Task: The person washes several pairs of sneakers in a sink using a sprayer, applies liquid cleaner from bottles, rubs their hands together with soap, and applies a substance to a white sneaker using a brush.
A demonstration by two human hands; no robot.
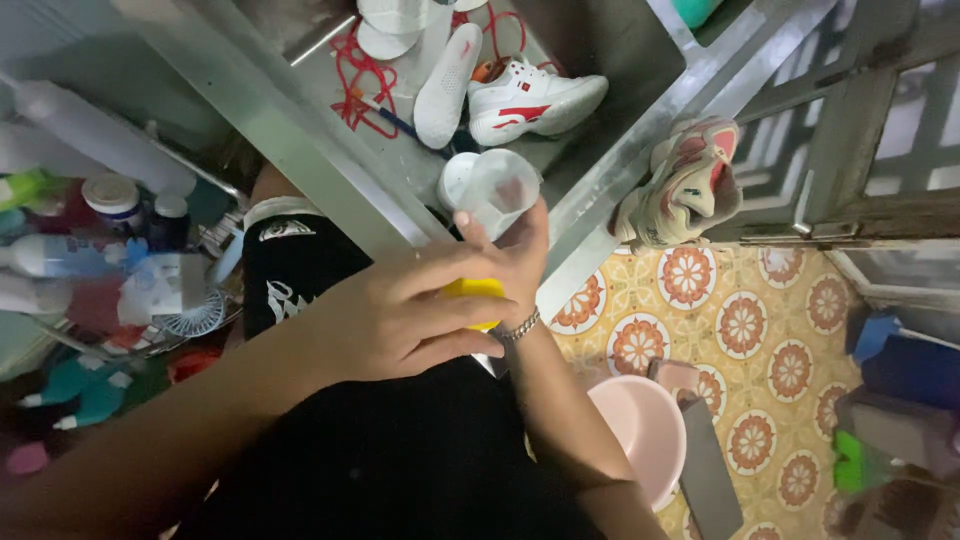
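Left hand curled over a small yellow plastic piece, fingers clamped on it. Right hand, with a silver chain bracelet at the wrist, gripping a clear plastic cup tilted above the edge of the steel sink. Inside the sink: white sneaker with red trim, white insole, red laces. Another worn sneaker perched on the sink's far rim. Pink plastic basin down on the patterned floor tiles.
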